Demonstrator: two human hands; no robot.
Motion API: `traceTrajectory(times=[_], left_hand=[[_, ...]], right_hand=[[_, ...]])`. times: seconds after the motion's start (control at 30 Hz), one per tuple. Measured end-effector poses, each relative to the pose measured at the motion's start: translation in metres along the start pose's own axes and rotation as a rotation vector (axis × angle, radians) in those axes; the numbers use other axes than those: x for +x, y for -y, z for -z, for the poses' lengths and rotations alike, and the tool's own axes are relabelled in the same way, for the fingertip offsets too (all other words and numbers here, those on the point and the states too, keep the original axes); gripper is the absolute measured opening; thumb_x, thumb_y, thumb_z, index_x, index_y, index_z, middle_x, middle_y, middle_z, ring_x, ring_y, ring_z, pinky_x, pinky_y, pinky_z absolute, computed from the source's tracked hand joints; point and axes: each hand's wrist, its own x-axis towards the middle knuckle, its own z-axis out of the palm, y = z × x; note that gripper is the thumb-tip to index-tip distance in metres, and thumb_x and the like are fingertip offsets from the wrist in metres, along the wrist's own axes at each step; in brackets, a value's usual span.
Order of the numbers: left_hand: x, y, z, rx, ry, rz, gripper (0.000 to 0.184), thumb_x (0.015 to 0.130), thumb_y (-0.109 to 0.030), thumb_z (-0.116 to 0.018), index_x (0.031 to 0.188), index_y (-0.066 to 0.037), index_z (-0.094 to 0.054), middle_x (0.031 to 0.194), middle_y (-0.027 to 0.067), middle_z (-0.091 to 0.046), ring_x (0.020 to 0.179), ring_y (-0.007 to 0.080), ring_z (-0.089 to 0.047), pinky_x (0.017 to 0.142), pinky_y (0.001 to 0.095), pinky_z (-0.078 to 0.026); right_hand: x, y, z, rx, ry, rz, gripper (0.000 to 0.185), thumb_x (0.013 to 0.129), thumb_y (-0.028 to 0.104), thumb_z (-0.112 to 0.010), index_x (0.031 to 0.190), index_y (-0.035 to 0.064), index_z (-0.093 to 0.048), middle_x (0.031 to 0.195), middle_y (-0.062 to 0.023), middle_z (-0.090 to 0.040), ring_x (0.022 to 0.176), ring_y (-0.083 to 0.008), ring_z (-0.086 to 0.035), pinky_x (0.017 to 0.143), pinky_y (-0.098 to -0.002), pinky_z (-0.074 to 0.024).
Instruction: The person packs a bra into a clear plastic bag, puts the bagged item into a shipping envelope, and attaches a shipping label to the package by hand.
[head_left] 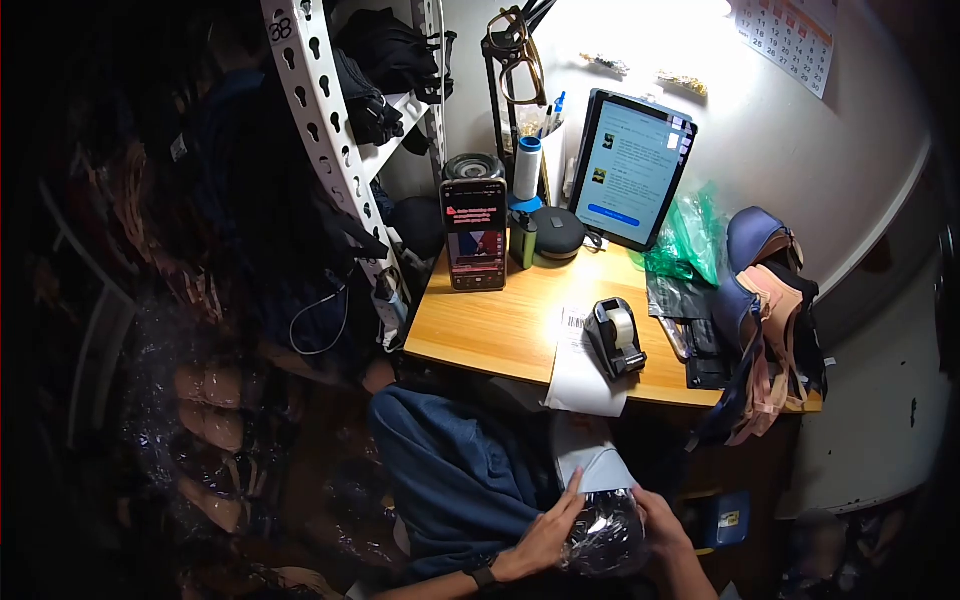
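Low in the view, over the lap, I hold a dark package in shiny clear plastic (605, 540) between both hands. My left hand (548, 530), with a dark band at the wrist, grips its left side, fingers stretched along the edge. My right hand (663, 522) is closed round the right side, its thumb near the top corner. A white paper sheet (592, 455) lies over the upper end of the package. What is inside the plastic is too dark to make out. Above, a white label strip (586, 385) hangs over the desk edge, under a black tape dispenser (616, 338).
On the wooden desk (480, 330) stand a phone (475, 240), a tablet (638, 168), a black round case (558, 232) and a green plastic bag (695, 235). Several bras (765, 300) hang over the right end. A white shelf post (325, 130) rises at left.
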Motion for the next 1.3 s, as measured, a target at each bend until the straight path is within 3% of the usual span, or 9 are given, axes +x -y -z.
traceTrajectory(times=[0.17, 0.3, 0.43, 0.57, 0.7, 0.8, 0.93, 1.1, 1.3], left_hand=[[0.0, -0.001, 0.004, 0.033, 0.2, 0.253, 0.049, 0.07, 0.001, -0.058, 0.115, 0.008, -0.038, 0.147, 0.0228, -0.004, 0.105, 0.047, -0.048, 0.08, 0.0419, -0.047], [0.0, 0.004, -0.01, -0.013, 0.194, 0.217, 0.048, 0.068, 0.004, -0.057, 0.113, 0.007, -0.04, 0.147, 0.0223, -0.004, 0.103, 0.0463, -0.05, 0.078, 0.0407, -0.048], [-0.001, -0.003, -0.003, -0.024, 0.256, 0.181, 0.051, 0.068, 0.006, -0.055, 0.116, 0.008, -0.039, 0.147, 0.0221, -0.007, 0.102, 0.0463, -0.051, 0.079, 0.0396, -0.048], [0.0, -0.006, -0.01, -0.069, 0.208, 0.17, 0.055, 0.068, 0.007, -0.053, 0.121, 0.008, -0.037, 0.146, 0.0226, -0.012, 0.106, 0.0458, -0.049, 0.082, 0.0386, -0.048], [0.005, -0.004, -0.007, -0.063, -0.007, 0.105, 0.057, 0.07, 0.006, -0.051, 0.125, 0.008, -0.036, 0.145, 0.0228, -0.015, 0.107, 0.0467, -0.047, 0.082, 0.0384, -0.048], [-0.004, -0.003, -0.015, -0.028, 0.045, 0.108, 0.056, 0.071, 0.006, -0.051, 0.124, 0.009, -0.036, 0.145, 0.0228, -0.014, 0.107, 0.0478, -0.047, 0.081, 0.0378, -0.049], [-0.016, -0.013, -0.013, -0.016, 0.111, 0.181, 0.052, 0.072, 0.005, -0.052, 0.123, 0.009, -0.038, 0.145, 0.0233, -0.015, 0.108, 0.048, -0.047, 0.08, 0.0379, -0.049], [-0.023, -0.011, -0.02, -0.007, 0.069, 0.067, 0.056, 0.075, 0.005, -0.051, 0.127, 0.009, -0.033, 0.146, 0.0221, -0.012, 0.099, 0.0482, -0.052, 0.073, 0.0391, -0.052], [-0.024, -0.026, -0.025, -0.039, 0.01, -0.053, 0.059, 0.079, 0.002, -0.05, 0.133, 0.008, -0.028, 0.146, 0.0226, -0.011, 0.105, 0.0457, -0.051, 0.078, 0.0369, -0.051]], right_hand=[[-0.075, -0.008, -0.085, 0.011, -0.059, 0.142, 0.04, 0.078, 0.018, -0.067, 0.107, -0.0025, -0.05, 0.093, -0.0066, -0.061, 0.074, -0.0146, -0.062, 0.066, -0.0275, -0.0523], [-0.053, -0.026, -0.048, -0.694, -0.036, 0.347, 0.047, 0.073, 0.017, -0.072, 0.109, -0.0018, -0.047, 0.092, -0.0067, -0.059, 0.081, -0.0134, -0.06, 0.073, -0.0287, -0.0508], [-0.034, -0.006, -0.052, -0.584, -0.129, 0.162, 0.036, 0.071, 0.006, -0.069, 0.101, -0.002, -0.051, 0.078, -0.0051, -0.06, 0.065, -0.0158, -0.06, 0.058, -0.0236, -0.0486], [-0.011, -0.003, -0.054, -0.477, -0.195, 0.288, 0.032, 0.072, 0.001, -0.065, 0.101, -0.0004, -0.051, 0.079, -0.0041, -0.06, 0.069, -0.0171, -0.06, 0.066, -0.0253, -0.0494], [-0.031, -0.016, -0.072, 0.147, -0.177, 0.292, 0.029, 0.074, 0.002, -0.064, 0.101, -0.0001, -0.052, 0.088, -0.0067, -0.061, 0.082, -0.0199, -0.06, 0.079, -0.031, -0.0481], [-0.04, -0.019, -0.076, 0.473, -0.13, -0.03, 0.025, 0.075, 0.004, -0.06, 0.099, 0.0, -0.055, 0.09, -0.0078, -0.062, 0.086, -0.0219, -0.06, 0.087, -0.0363, -0.0451], [-0.031, -0.041, -0.054, 0.653, -0.049, -0.048, 0.029, 0.076, 0.005, -0.063, 0.103, 0.0003, -0.053, 0.099, -0.0114, -0.059, 0.094, -0.022, -0.057, 0.086, -0.037, -0.0446], [0.016, -0.056, -0.037, 0.517, 0.094, -0.001, 0.024, 0.082, 0.01, -0.057, 0.105, 0.0034, -0.054, 0.109, -0.0122, -0.056, 0.1, -0.0228, -0.054, 0.086, -0.0378, -0.0446], [0.09, -0.04, -0.067, 0.376, -0.143, 0.347, 0.028, 0.089, 0.017, -0.045, 0.114, 0.0071, -0.051, 0.115, -0.01, -0.054, 0.104, -0.0229, -0.052, 0.09, -0.0366, -0.0414]])
